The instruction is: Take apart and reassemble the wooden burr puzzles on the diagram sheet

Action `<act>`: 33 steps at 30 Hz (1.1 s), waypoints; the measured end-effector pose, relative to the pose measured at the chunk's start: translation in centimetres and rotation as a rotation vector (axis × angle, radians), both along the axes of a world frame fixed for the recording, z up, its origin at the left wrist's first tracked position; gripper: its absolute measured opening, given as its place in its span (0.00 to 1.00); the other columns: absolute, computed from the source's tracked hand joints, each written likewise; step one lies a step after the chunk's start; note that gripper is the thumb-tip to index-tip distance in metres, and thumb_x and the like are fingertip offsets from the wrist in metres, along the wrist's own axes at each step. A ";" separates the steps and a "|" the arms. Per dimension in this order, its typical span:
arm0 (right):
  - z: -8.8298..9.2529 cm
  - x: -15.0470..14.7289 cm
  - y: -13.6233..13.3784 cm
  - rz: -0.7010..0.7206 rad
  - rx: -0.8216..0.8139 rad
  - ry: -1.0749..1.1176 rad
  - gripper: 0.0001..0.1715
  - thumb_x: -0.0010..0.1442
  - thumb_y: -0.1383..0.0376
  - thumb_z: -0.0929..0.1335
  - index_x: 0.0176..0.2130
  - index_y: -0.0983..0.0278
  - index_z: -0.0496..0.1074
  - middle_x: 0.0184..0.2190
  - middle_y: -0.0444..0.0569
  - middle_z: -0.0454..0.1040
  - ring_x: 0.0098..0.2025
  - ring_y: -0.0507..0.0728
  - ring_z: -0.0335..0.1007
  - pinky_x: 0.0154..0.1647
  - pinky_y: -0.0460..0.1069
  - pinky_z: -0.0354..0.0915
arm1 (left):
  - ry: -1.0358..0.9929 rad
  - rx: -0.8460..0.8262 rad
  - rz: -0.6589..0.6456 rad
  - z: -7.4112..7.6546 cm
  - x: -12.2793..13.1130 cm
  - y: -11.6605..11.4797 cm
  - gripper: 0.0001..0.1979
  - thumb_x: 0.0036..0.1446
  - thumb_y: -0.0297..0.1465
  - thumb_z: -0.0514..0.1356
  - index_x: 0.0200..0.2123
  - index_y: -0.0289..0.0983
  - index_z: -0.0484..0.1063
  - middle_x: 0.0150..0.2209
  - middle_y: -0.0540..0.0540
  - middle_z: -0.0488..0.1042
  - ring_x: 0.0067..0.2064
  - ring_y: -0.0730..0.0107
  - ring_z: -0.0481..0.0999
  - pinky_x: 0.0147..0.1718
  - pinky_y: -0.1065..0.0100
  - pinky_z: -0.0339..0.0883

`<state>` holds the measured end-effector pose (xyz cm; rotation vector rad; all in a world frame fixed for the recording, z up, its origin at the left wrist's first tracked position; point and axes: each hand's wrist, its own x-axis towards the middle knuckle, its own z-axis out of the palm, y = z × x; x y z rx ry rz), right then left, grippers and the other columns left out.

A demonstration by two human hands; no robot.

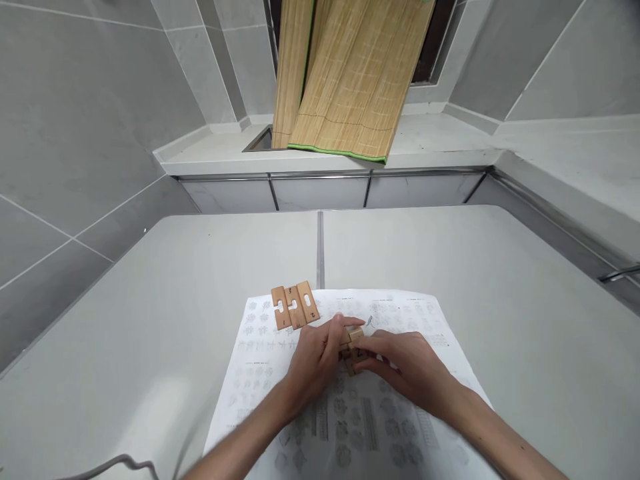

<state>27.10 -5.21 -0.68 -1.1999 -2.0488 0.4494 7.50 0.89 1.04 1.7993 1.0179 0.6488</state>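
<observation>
My left hand (pixel 314 360) and my right hand (pixel 400 363) meet over a printed sheet (pixel 440 313), both with fingers pinched round a small cluster of wooden puzzle pieces (pixel 353 339). Most of that cluster is hidden between the fingers. Three more flat notched wooden pieces (pixel 295 307), marked with handwritten numbers, lie side by side at the sheet's far left corner, just beyond my left hand.
The sheet lies on a pale grey table (pixel 150 320) with a seam down the middle. Behind it runs a ledge (pixel 440 143) with rolled-out bamboo mats (pixel 350 87) leaning on it. Grey tiled walls close in left and right. A cable (pixel 120 463) crosses the near left corner.
</observation>
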 end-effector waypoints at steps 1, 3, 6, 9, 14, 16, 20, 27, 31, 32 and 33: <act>0.0 -0.1 0.0 -0.002 0.008 -0.002 0.09 0.76 0.57 0.65 0.49 0.54 0.74 0.28 0.40 0.80 0.22 0.53 0.71 0.26 0.48 0.65 | 0.002 -0.015 -0.001 0.1 0.0 -0.1 0.32 0.78 0.45 0.41 0.49 0.39 0.84 0.31 0.48 0.83 0.35 0.63 0.80 0.39 0.64 0.70; -0.1 -0.3 -0.1 -0.009 -0.018 0.033 0.09 0.75 0.57 0.65 0.51 0.54 0.74 0.29 0.40 0.81 0.22 0.53 0.72 0.26 0.48 0.66 | -0.021 -0.046 -0.005 0.2 0.0 -0.2 0.32 0.78 0.46 0.39 0.51 0.39 0.82 0.26 0.49 0.78 0.30 0.65 0.77 0.34 0.65 0.68; 0.0 -0.4 -0.2 -0.046 -0.114 0.205 0.09 0.74 0.60 0.67 0.53 0.53 0.73 0.30 0.39 0.82 0.25 0.53 0.75 0.28 0.47 0.70 | -0.086 -0.074 -0.004 0.1 -0.1 -0.4 0.30 0.77 0.48 0.39 0.56 0.37 0.74 0.22 0.52 0.72 0.24 0.67 0.69 0.26 0.68 0.61; 0.3 -0.3 0.0 -0.117 -0.163 0.412 0.09 0.71 0.60 0.70 0.51 0.54 0.74 0.31 0.41 0.82 0.27 0.53 0.78 0.27 0.46 0.71 | -0.135 -0.054 -0.025 -0.1 -0.2 -0.5 0.25 0.76 0.49 0.43 0.57 0.37 0.68 0.24 0.53 0.69 0.24 0.69 0.65 0.25 0.69 0.58; 0.9 0.1 0.5 -0.225 -0.301 0.612 0.10 0.69 0.57 0.72 0.47 0.58 0.76 0.29 0.42 0.79 0.25 0.53 0.76 0.27 0.47 0.71 | -0.080 0.113 -0.113 -0.4 -0.2 -0.3 0.33 0.61 0.47 0.67 0.64 0.39 0.65 0.28 0.55 0.65 0.26 0.73 0.60 0.27 0.71 0.57; 1.0 0.3 0.6 -0.209 -0.342 0.647 0.11 0.69 0.56 0.72 0.47 0.59 0.76 0.28 0.42 0.77 0.26 0.53 0.75 0.28 0.47 0.71 | -0.030 0.169 -0.095 -0.6 -0.2 -0.2 0.34 0.57 0.47 0.71 0.63 0.40 0.68 0.28 0.56 0.64 0.27 0.73 0.60 0.28 0.70 0.58; 1.3 0.6 0.5 -0.126 -0.389 0.651 0.11 0.70 0.55 0.71 0.47 0.59 0.75 0.29 0.44 0.78 0.28 0.54 0.76 0.30 0.48 0.72 | 0.001 0.235 -0.105 -0.8 -0.3 0.0 0.36 0.55 0.46 0.73 0.63 0.42 0.70 0.30 0.54 0.67 0.30 0.71 0.63 0.31 0.69 0.62; 1.5 0.7 0.8 -0.148 -0.436 0.664 0.16 0.67 0.51 0.72 0.45 0.60 0.75 0.27 0.43 0.75 0.24 0.54 0.73 0.29 0.50 0.71 | -0.069 0.097 -0.149 -0.2 -0.4 0.1 0.34 0.55 0.44 0.74 0.63 0.45 0.72 0.38 0.49 0.75 0.30 0.73 0.69 0.30 0.69 0.70; 1.4 0.8 0.8 -0.120 -0.454 0.698 0.15 0.67 0.52 0.72 0.45 0.60 0.75 0.28 0.42 0.75 0.25 0.53 0.72 0.29 0.49 0.69 | -0.093 0.084 -0.143 -0.1 -0.3 0.2 0.35 0.54 0.42 0.74 0.63 0.45 0.72 0.43 0.45 0.76 0.34 0.71 0.72 0.26 0.72 0.68; 1.4 0.8 0.8 -0.111 -0.458 0.706 0.15 0.67 0.52 0.72 0.45 0.60 0.75 0.28 0.42 0.75 0.25 0.53 0.72 0.29 0.49 0.69 | -0.106 0.068 -0.142 -0.2 -0.3 0.1 0.35 0.54 0.41 0.74 0.64 0.45 0.72 0.44 0.45 0.76 0.34 0.71 0.73 0.25 0.73 0.68; 1.4 0.8 0.8 -0.103 -0.464 0.713 0.15 0.68 0.52 0.72 0.46 0.60 0.75 0.28 0.42 0.75 0.25 0.53 0.72 0.29 0.49 0.69 | -0.124 0.045 -0.141 -0.2 -0.3 0.1 0.35 0.54 0.41 0.74 0.64 0.45 0.71 0.44 0.45 0.76 0.33 0.72 0.72 0.24 0.73 0.67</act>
